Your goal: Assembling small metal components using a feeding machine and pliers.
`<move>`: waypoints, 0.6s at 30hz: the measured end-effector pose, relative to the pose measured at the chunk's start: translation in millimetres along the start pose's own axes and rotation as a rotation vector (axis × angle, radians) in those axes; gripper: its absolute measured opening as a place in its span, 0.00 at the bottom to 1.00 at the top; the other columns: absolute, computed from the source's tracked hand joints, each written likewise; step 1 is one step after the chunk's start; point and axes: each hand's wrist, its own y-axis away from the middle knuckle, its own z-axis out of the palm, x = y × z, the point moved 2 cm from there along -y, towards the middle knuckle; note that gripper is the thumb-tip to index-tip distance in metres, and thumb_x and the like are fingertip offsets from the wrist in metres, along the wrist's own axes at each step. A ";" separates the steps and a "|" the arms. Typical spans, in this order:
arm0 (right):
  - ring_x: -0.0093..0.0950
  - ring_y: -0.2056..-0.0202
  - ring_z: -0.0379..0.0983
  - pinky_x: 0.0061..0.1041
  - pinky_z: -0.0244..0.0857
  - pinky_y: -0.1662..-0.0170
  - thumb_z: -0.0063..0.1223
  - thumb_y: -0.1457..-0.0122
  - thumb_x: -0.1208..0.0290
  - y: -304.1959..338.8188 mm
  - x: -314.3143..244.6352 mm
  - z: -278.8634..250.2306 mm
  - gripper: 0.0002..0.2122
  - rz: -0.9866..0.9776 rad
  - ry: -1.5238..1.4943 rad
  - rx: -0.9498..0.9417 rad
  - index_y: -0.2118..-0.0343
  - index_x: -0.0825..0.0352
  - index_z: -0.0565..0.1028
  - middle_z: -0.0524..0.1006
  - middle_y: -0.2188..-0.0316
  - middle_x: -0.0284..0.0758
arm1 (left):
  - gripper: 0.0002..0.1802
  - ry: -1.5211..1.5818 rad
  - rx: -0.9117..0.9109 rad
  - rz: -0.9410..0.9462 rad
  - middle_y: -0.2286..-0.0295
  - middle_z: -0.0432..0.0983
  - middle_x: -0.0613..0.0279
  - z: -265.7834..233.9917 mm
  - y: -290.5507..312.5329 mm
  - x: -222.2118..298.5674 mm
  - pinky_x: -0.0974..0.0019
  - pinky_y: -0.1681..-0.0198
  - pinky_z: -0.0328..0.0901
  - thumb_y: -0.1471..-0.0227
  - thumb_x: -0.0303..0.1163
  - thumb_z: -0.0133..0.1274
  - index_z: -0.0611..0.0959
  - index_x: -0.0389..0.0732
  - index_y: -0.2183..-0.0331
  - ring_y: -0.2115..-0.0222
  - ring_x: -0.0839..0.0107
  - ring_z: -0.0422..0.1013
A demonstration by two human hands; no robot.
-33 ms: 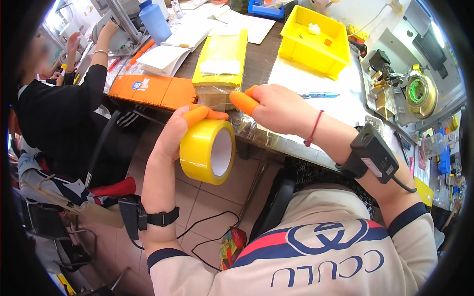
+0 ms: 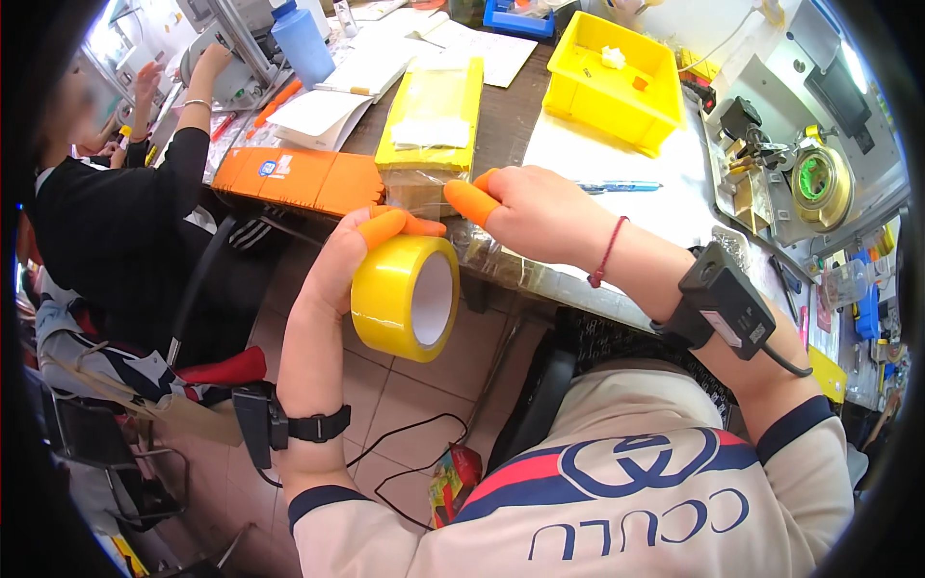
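My left hand (image 2: 332, 275) grips a yellow roll of packing tape (image 2: 405, 297) and holds it just off the table's near edge. Orange finger cots cover the thumb and forefinger. My right hand (image 2: 544, 217), also wearing orange cots, pinches the pulled-out clear tape end (image 2: 424, 200) against the near end of a flat yellow package in clear wrap (image 2: 429, 116). The package lies lengthwise on the dark table (image 2: 506, 120). Each of my wrists carries a black strapped device.
An orange box (image 2: 299, 178) lies left of the package. A yellow bin (image 2: 612, 82) sits behind my right hand, with a blue pen (image 2: 617, 186) on white paper. A machine with a green ring (image 2: 819, 178) is at right. A co-worker in black (image 2: 116, 212) sits left.
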 end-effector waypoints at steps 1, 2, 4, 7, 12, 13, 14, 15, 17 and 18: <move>0.42 0.70 0.70 0.34 0.62 0.65 0.38 0.44 0.59 -1.8 1.2 3.0 0.18 -0.025 -0.015 0.021 0.71 0.70 0.74 0.74 0.75 0.46 | 0.15 0.001 0.006 -0.005 0.69 0.75 0.56 2.0 0.2 0.6 0.71 0.67 0.67 0.50 0.34 0.43 0.77 0.32 0.67 0.72 0.73 0.71; 0.42 0.71 0.70 0.35 0.62 0.65 0.38 0.45 0.58 -2.5 1.1 4.6 0.18 -0.049 -0.031 0.043 0.71 0.70 0.74 0.74 0.76 0.46 | 0.15 -0.004 -0.001 -0.005 0.69 0.75 0.56 3.2 -0.3 0.2 0.71 0.67 0.67 0.50 0.34 0.43 0.77 0.32 0.67 0.72 0.73 0.71; 0.41 0.71 0.70 0.34 0.63 0.66 0.39 0.45 0.57 -4.5 -5.6 8.4 0.18 -0.053 -0.049 0.052 0.71 0.70 0.75 0.74 0.76 0.46 | 0.15 0.061 -0.046 0.005 0.69 0.75 0.57 0.8 0.7 -2.6 0.71 0.67 0.67 0.50 0.33 0.43 0.77 0.31 0.65 0.72 0.73 0.71; 0.40 0.73 0.70 0.33 0.63 0.68 0.42 0.45 0.57 -7.3 -4.8 12.5 0.18 -0.066 -0.081 0.085 0.72 0.69 0.75 0.74 0.77 0.45 | 0.13 0.089 -0.126 0.000 0.69 0.75 0.58 -5.3 1.4 -6.0 0.72 0.67 0.66 0.51 0.31 0.44 0.77 0.32 0.66 0.71 0.74 0.71; 0.40 0.74 0.70 0.32 0.63 0.69 0.45 0.47 0.57 -2.4 13.4 4.9 0.17 -0.015 -0.102 0.122 0.72 0.69 0.76 0.74 0.77 0.45 | 0.09 -0.610 -0.176 0.318 0.72 0.75 0.62 -3.7 -6.2 -22.7 0.75 0.66 0.63 0.51 0.28 0.47 0.80 0.34 0.70 0.71 0.78 0.69; 0.40 0.74 0.71 0.32 0.64 0.68 0.44 0.47 0.55 7.0 18.7 2.2 0.18 -0.050 -0.097 0.155 0.74 0.69 0.75 0.74 0.78 0.45 | 0.09 -0.417 -0.087 0.221 0.73 0.75 0.63 -4.5 -3.6 -25.6 0.75 0.67 0.63 0.51 0.28 0.47 0.80 0.34 0.70 0.72 0.78 0.69; 0.41 0.73 0.71 0.33 0.64 0.68 0.43 0.47 0.54 18.5 25.2 -1.0 0.20 -0.085 -0.092 0.190 0.76 0.69 0.75 0.74 0.79 0.44 | 0.09 -0.224 0.002 0.126 0.74 0.75 0.64 -3.9 -0.7 -28.1 0.75 0.68 0.63 0.51 0.29 0.48 0.80 0.35 0.71 0.73 0.79 0.69; 0.41 0.74 0.70 0.34 0.64 0.70 0.43 0.47 0.54 35.7 29.5 -7.1 0.20 -0.091 -0.031 0.176 0.77 0.69 0.75 0.73 0.80 0.45 | 0.09 -0.196 0.023 0.082 0.75 0.75 0.65 5.2 9.0 -23.1 0.75 0.70 0.64 0.51 0.30 0.49 0.80 0.35 0.71 0.75 0.79 0.69; 0.44 0.76 0.69 0.35 0.62 0.73 0.45 0.47 0.57 74.1 30.3 -20.6 0.17 -0.159 0.015 0.158 0.79 0.69 0.74 0.71 0.83 0.46 | 0.08 -0.280 0.094 0.098 0.75 0.75 0.65 2.4 28.2 -36.2 0.74 0.71 0.64 0.52 0.30 0.50 0.80 0.37 0.71 0.75 0.79 0.70; 0.42 0.76 0.69 0.35 0.61 0.73 0.48 0.49 0.62 96.2 34.7 -29.8 0.14 -0.200 -0.033 0.210 0.81 0.68 0.73 0.72 0.82 0.44 | 0.08 -0.216 0.122 0.138 0.75 0.75 0.64 7.3 40.0 -45.6 0.73 0.70 0.64 0.52 0.29 0.50 0.80 0.37 0.70 0.74 0.78 0.70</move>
